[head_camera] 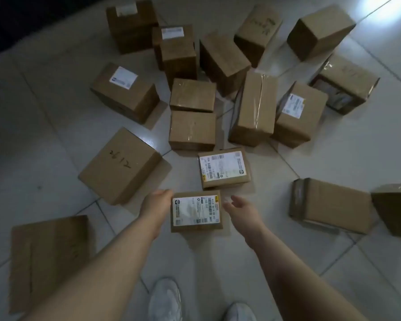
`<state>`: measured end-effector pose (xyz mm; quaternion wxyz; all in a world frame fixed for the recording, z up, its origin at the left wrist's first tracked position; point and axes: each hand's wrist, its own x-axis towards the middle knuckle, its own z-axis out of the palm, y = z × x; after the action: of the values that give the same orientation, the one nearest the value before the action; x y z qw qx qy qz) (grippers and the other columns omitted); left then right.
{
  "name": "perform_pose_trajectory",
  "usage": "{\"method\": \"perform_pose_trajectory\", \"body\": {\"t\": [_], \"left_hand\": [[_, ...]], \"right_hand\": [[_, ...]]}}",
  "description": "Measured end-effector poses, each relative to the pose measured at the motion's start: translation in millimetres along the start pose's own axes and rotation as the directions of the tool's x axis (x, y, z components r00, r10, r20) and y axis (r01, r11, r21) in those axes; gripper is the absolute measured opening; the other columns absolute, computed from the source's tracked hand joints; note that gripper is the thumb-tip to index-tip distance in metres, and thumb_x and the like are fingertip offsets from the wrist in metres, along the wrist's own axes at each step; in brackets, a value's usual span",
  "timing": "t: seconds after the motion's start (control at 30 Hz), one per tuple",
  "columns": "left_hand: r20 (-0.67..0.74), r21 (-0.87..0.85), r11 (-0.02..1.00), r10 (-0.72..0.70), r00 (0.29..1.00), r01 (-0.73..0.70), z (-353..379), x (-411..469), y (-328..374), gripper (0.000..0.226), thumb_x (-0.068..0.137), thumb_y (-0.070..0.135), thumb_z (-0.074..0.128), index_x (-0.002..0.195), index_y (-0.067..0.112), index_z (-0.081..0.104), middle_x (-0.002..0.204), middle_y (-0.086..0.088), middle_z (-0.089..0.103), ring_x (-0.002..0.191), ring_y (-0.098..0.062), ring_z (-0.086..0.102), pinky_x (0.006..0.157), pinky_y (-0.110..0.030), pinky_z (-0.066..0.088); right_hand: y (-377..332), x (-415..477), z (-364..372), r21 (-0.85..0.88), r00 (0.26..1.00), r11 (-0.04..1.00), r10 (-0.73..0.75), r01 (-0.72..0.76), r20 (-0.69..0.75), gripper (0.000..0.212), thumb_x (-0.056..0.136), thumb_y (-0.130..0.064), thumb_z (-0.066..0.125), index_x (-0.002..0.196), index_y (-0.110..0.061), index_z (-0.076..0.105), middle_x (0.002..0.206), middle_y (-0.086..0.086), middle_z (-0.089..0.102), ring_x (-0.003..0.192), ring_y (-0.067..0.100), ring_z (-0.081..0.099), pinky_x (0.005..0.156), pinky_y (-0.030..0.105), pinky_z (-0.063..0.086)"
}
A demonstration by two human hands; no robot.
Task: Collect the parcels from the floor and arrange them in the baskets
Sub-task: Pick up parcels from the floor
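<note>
A small brown parcel (196, 212) with a white shipping label lies on the tiled floor just ahead of my feet. My left hand (156, 203) is against its left side, the fingers hidden behind the box edge. My right hand (237, 206) hovers open just right of the parcel, fingers spread, not touching it. A second labelled parcel (223, 167) lies right behind the first. Several more cardboard parcels are scattered across the floor beyond. No basket is in view.
A large box (119, 165) with handwriting sits to the left, a flat box (49, 260) at the near left, and a taped box (331, 205) to the right. My white shoes (166, 300) stand below the parcel. Bare tiles (218, 251) lie between the shoes and the parcel.
</note>
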<state>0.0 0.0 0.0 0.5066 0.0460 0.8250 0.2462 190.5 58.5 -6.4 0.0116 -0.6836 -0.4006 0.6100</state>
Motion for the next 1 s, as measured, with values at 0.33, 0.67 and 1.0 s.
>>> {"method": "perform_pose_trajectory", "body": {"t": [0.33, 0.67, 1.0], "left_hand": [[0.104, 0.086, 0.995, -0.067, 0.992, 0.058, 8.6, 40.4, -39.3, 0.030, 0.091, 0.030, 0.046, 0.087, 0.009, 0.067, 0.089, -0.012, 0.070, 0.085, -0.028, 0.065, 0.074, -0.033, 0.044], [0.080, 0.019, 0.976, 0.216, 0.973, -0.218, 11.7, -4.0, 59.9, 0.038, 0.078, 0.037, 0.046, 0.083, 0.007, 0.069, 0.084, -0.008, 0.073, 0.085, -0.029, 0.068, 0.070, -0.033, 0.043], [0.121, -0.151, 0.972, 0.199, 0.973, -0.180, 61.6, 26.9, 71.8, 0.031, 0.091, 0.048, 0.050, 0.092, 0.021, 0.066, 0.097, 0.002, 0.066, 0.098, -0.017, 0.058, 0.094, -0.040, 0.042]], "right_hand": [[29.9, 24.4, 31.8, -0.049, 0.997, 0.998, -0.044, 0.047, 0.065, 0.020, 0.093, -0.013, 0.058, 0.111, -0.018, 0.066, 0.105, -0.002, 0.072, 0.093, 0.011, 0.069, 0.072, 0.022, 0.056], [-57.2, -14.3, -43.9, 0.036, 0.941, 0.943, -0.328, 0.332, -0.088, 0.019, 0.097, -0.017, 0.055, 0.098, -0.035, 0.064, 0.088, -0.013, 0.072, 0.076, -0.002, 0.070, 0.062, 0.013, 0.053], [-55.5, 57.0, -65.5, 0.175, 0.976, 0.961, -0.203, 0.214, -0.076, 0.038, 0.096, -0.042, 0.053, 0.125, -0.019, 0.062, 0.104, -0.001, 0.073, 0.095, 0.013, 0.070, 0.085, 0.030, 0.056]]}}
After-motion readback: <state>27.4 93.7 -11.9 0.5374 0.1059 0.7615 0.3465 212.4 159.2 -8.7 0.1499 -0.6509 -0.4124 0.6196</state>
